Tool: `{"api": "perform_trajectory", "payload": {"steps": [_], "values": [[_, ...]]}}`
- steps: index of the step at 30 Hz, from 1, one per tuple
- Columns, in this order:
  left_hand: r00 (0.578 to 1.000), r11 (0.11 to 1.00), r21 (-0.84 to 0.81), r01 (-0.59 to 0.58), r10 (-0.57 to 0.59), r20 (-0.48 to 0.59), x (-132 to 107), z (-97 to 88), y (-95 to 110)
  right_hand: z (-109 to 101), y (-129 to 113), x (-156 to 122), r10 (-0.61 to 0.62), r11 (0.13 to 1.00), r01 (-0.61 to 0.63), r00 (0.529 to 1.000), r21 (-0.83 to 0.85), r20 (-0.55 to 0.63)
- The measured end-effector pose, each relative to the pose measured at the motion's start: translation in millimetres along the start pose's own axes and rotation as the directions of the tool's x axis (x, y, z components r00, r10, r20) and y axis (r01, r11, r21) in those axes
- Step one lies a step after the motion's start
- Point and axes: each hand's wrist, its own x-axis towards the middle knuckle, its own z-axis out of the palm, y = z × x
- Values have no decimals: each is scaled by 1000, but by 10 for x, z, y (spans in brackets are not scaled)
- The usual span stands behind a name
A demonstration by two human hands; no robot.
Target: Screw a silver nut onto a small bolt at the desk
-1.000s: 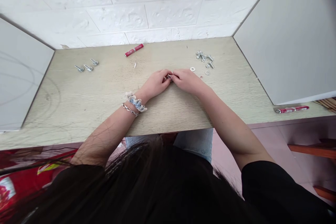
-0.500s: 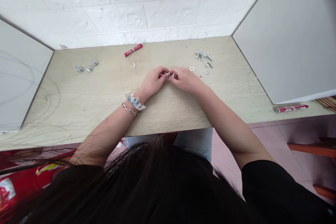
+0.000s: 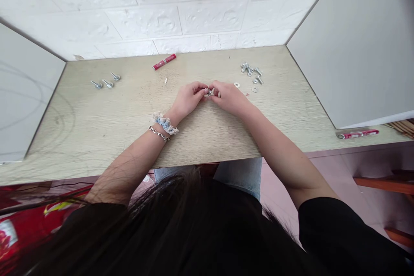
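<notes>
My left hand (image 3: 191, 97) pinches a small silver bolt (image 3: 210, 92) between thumb and fingertips, just above the wooden table. From the other side, the curled thumb and fingers of my right hand (image 3: 229, 97) close on the same bolt. Most of it is hidden by the fingers, so any nut or washer on it cannot be made out. Close to my right hand lie a flat washer (image 3: 236, 85) and a thinner ring washer (image 3: 254, 89). Behind them sits a loose pile of bolts and nuts (image 3: 247, 69).
Three bolts with parts fitted on them (image 3: 107, 83) lie at the left of the table (image 3: 129, 108). A red tube (image 3: 164, 61) rests near the white wall (image 3: 145, 21); another red tube (image 3: 358, 134) lies by the right front edge. Grey panels (image 3: 349, 51) stand at both sides.
The fingers of my right hand have shifted slightly and parted a little around the bolt, so more of its metal shows. My left hand stays nearly still.
</notes>
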Motion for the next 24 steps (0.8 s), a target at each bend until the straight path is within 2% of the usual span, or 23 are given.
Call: {"api": "perform_trajectory", "payload": {"steps": [13,24], "values": [[1000,1000,13,-14,13,20,8,16,-37,-35,-48,-19,44,998,-45,999,44,19],[999,998,-64,16,-14,29,7,17,-5,-64,-90,-34,23,999,-24,999,22,44]]}}
